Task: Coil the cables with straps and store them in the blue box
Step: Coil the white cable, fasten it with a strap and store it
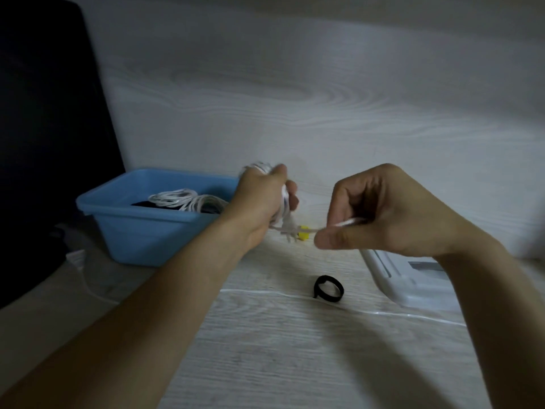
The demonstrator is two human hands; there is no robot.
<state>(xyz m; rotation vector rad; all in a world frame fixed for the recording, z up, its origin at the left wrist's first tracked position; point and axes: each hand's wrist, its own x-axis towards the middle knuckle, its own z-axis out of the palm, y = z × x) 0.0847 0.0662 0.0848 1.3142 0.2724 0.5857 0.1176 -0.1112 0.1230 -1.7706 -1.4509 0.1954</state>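
Note:
My left hand (262, 199) grips a coil of white cable (283, 199) just right of the blue box (138, 228). A short stretch of that cable runs right to my right hand (374, 211), which pinches its end between thumb and fingers. A small yellow tag (303, 233) shows on the cable between the hands. Inside the blue box lies another coiled white cable (185, 200) on something dark. A black strap (328, 287), curled into a loop, lies on the table below my hands.
A white flat device (413, 278) sits on the table under my right wrist. A large dark object (44, 143) stands at the left behind the box. A pale wood-grain wall rises behind the table. A clear plastic edge (295, 295) crosses the tabletop.

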